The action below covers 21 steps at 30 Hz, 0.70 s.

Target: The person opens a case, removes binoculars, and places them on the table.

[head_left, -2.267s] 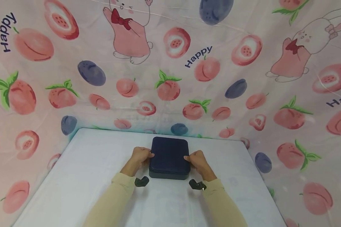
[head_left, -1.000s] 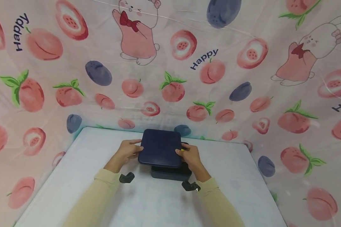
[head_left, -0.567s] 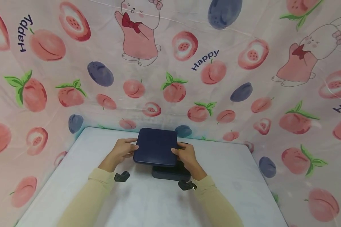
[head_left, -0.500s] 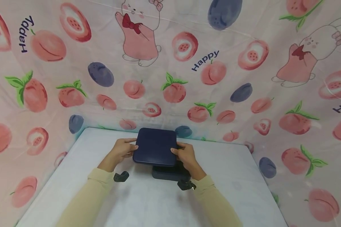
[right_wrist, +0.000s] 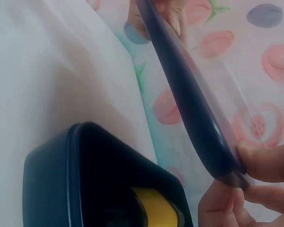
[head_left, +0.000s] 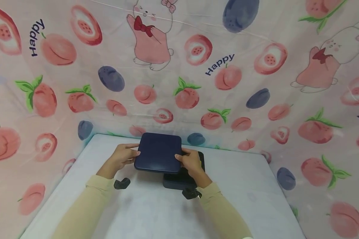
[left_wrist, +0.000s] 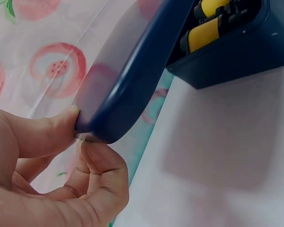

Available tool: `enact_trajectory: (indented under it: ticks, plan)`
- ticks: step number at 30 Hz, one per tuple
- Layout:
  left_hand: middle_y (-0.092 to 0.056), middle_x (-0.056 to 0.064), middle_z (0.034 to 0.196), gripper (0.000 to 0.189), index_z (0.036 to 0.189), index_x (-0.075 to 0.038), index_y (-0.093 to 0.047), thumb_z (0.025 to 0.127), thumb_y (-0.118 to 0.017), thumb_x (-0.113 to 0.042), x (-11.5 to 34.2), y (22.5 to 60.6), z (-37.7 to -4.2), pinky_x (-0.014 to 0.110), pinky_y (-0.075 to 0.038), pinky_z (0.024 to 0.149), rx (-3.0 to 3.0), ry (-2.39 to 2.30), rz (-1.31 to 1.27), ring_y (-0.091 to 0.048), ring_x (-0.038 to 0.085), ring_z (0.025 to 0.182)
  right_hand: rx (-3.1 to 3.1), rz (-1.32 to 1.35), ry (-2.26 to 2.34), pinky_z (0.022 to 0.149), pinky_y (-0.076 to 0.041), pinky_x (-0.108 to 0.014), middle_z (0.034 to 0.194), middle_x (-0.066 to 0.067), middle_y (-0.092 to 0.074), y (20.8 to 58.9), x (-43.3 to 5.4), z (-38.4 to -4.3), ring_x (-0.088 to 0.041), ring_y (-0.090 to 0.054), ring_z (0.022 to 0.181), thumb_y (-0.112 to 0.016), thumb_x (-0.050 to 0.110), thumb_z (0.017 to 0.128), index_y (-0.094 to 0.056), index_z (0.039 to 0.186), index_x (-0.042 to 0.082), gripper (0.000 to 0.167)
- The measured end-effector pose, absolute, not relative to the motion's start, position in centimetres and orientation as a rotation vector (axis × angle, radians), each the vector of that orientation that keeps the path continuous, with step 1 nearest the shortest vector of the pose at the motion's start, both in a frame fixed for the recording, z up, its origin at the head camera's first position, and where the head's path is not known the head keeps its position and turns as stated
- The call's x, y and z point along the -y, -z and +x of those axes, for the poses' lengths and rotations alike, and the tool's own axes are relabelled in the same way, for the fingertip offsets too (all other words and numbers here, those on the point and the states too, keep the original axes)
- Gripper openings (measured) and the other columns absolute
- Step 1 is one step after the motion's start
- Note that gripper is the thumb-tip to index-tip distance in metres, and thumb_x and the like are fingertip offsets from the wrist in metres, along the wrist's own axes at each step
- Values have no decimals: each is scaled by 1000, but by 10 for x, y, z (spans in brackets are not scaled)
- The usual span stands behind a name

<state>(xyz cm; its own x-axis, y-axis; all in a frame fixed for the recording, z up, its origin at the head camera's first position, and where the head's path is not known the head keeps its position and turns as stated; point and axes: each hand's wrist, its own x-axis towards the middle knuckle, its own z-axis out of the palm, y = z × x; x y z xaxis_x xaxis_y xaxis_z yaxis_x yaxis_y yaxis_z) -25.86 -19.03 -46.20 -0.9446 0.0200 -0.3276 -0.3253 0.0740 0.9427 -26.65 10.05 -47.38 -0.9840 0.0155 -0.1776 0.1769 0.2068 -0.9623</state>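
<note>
A dark blue, rounded-square box lid (head_left: 158, 152) is held up between both hands. My left hand (head_left: 123, 156) pinches its left edge, thumb on top and fingers below, as the left wrist view shows close up. On the opposite edge my right hand (head_left: 191, 162) grips the lid the same way. The dark box base (head_left: 176, 183) stands on the table, partly hidden under the lid and right hand. Inside the base, yellow-and-black cylindrical things (left_wrist: 203, 35) show in the left wrist view; one yellow piece (right_wrist: 156, 208) appears in the right wrist view.
The white table (head_left: 149, 212) reaches back to a pink cloth wall (head_left: 173, 76) printed with fruit and rabbits, which also runs down both sides. A small black device (head_left: 122, 183) sits at each wrist.
Both hands have lifted the lid off the box and carried it to the left, uncovering part of the base. The base stays on the table, and the head view has shifted slightly.
</note>
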Motion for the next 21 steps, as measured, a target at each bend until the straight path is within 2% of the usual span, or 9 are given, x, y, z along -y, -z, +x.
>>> enact_trajectory:
  ticks: [3,8,17,21]
  plan:
    - [-75,-1,96,61,154,1,-47,96,-68,2,193,463,-260,25,-56,73,-2105,-1952,-300,-69,9,82,-2330,200,1887,79,-66,-37,126,-22,-74,472,-97,-268,-27,-80,93,-77,7,94,-56,149,3,59]
    - [-76,1,100,62,155,1,-46,97,-67,1,199,465,-261,24,-57,74,-2101,-1955,-293,-70,8,83,-2302,207,1905,81,-65,-39,128,-22,-73,470,-91,-270,-29,-79,98,-77,5,93,-56,149,3,59]
    - [-69,21,136,62,157,-4,-45,99,-66,-2,213,467,-260,24,-56,80,-2146,-1910,-338,-70,10,95,-2304,250,1897,80,-65,-39,131,-19,-72,469,-73,-272,-27,-80,95,-78,7,93,-60,146,5,56]
    - [-71,18,132,62,157,-2,-44,99,-66,-3,221,470,-256,24,-56,81,-2161,-1905,-314,-69,9,95,-2298,259,1888,79,-65,-39,128,-20,-74,472,-65,-272,-27,-80,94,-78,8,93,-58,148,4,58]
